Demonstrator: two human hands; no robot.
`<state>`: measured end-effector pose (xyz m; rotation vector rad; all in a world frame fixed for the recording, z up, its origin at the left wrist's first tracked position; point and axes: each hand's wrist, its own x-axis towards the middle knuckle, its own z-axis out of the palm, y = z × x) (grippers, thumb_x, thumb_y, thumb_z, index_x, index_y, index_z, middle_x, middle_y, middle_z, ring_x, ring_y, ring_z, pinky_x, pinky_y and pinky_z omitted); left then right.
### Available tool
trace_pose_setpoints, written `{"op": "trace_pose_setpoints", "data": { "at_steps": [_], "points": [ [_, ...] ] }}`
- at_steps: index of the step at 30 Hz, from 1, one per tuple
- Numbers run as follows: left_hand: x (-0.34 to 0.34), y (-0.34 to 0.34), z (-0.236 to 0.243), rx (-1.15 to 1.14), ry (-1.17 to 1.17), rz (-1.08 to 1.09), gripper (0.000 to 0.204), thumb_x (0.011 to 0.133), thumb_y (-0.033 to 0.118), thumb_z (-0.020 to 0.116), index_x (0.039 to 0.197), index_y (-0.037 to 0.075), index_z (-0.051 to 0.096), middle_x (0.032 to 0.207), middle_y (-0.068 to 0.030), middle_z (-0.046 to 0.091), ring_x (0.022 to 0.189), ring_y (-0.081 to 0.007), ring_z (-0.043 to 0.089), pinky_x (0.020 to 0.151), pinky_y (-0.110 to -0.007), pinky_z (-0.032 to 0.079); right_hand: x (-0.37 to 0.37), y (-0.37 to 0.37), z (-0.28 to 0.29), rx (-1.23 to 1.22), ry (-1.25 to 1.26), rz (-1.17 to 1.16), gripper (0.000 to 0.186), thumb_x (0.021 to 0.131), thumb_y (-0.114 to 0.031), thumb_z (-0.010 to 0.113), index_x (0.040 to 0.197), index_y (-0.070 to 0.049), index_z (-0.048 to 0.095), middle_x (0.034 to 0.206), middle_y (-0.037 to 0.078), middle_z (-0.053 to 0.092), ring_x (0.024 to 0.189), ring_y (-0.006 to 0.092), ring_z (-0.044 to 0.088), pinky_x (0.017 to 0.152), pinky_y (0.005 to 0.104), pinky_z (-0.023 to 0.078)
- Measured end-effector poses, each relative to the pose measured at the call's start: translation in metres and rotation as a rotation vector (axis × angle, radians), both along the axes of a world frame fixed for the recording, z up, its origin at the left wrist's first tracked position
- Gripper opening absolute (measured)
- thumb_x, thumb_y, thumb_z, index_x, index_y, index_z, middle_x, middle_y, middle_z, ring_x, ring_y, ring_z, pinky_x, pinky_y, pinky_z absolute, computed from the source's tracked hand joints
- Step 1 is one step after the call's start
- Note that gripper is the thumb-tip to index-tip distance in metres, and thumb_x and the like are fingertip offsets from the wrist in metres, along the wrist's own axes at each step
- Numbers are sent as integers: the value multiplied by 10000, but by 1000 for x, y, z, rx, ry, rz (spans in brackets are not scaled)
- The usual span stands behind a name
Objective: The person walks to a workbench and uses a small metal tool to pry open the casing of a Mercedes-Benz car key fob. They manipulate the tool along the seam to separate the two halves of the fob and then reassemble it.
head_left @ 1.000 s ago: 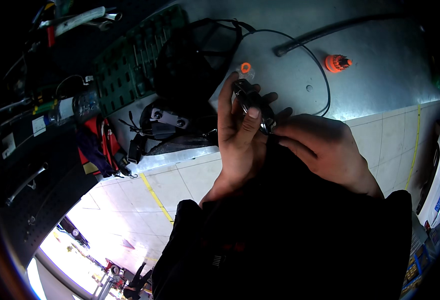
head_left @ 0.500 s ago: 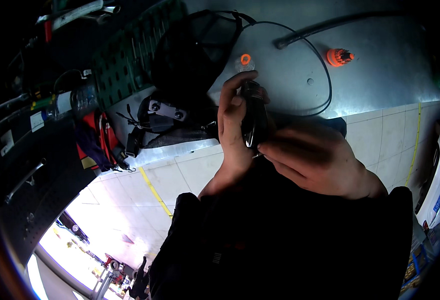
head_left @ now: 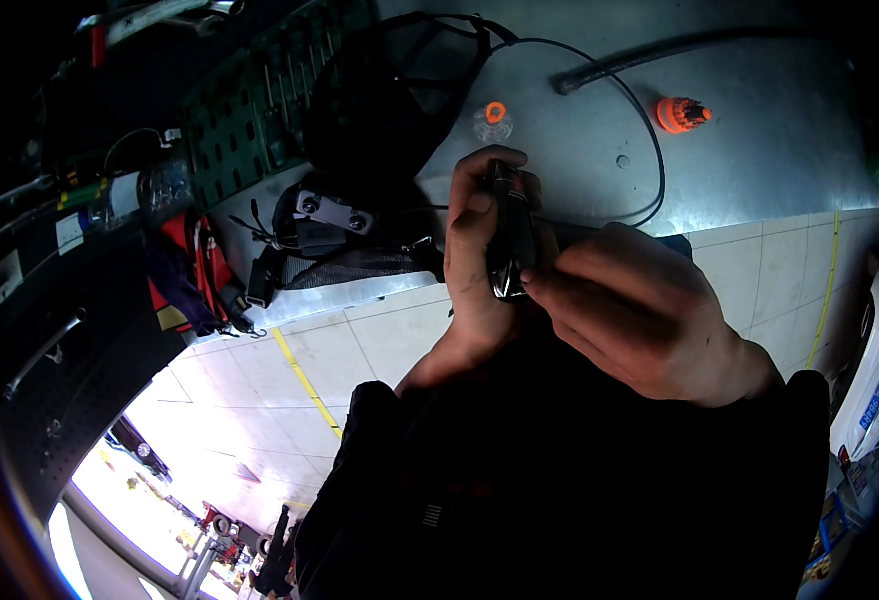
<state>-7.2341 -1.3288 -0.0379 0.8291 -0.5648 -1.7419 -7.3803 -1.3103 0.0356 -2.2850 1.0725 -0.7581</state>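
Observation:
My left hand (head_left: 472,235) is closed around a black handheld tool (head_left: 511,225) with a shiny metal near end, its exact kind not clear. The thumb lies along one side, and the forefinger curls over the far end. My right hand (head_left: 640,310) comes in from the right with its fingers bent and pressed together. Its fingertips meet the tool's shiny near end; whatever is pinched in them is hidden. Both hands are held in front of my dark clothing, by the near edge of the metal bench (head_left: 580,150).
On the bench are an orange holder with black bits (head_left: 682,115), a clear bottle with an orange ring (head_left: 495,122), a thin black cable (head_left: 664,165), a thick black hose (head_left: 650,65), a black mesh bag (head_left: 390,105), a grey controller (head_left: 334,213) and a green tool rack (head_left: 235,130).
The black tool and both hands have shifted slightly right in view, and the tool's shiny end shows more. A small metal tip seen earlier by my right fingertips no longer shows.

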Motion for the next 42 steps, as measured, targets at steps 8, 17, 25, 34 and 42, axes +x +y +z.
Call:
{"op": "trace_pose_setpoints", "data": {
  "at_steps": [8,17,25,34,42],
  "points": [
    [4,-1,3,-29,4,-34,334,916,254,411,1182,54,433,921,-115,462,437,-118,420,401,-235,348,1,0,1,-80,66,3,273,672,-61,655,923,43,630,808,84,516,697,188,577,572,282,537],
    [4,-2,9,5,-44,-30,310,940,262,422,1163,51,458,911,-98,462,447,-101,421,404,-235,337,3,-2,-3,-110,120,13,214,669,-60,654,854,42,621,791,92,520,677,188,584,557,275,536],
    [2,-2,9,8,-236,-69,379,912,322,392,1144,42,501,913,-82,487,732,-128,436,666,-255,350,0,-7,-3,-194,205,89,158,724,-45,640,848,52,627,799,93,530,675,183,582,522,269,525],
    [5,-4,1,-89,-404,-53,417,876,310,394,1151,26,526,909,-84,523,855,-137,467,782,-265,363,3,-10,-11,105,78,129,103,758,-21,622,844,30,595,796,71,532,653,179,573,509,264,501],
    [12,-7,-2,-209,-498,-53,321,913,206,433,1162,15,500,860,-48,475,792,-113,415,715,-260,339,4,-16,-16,463,-187,74,59,798,-8,628,823,-8,574,815,89,577,661,244,599,549,344,493]
  ]
}}
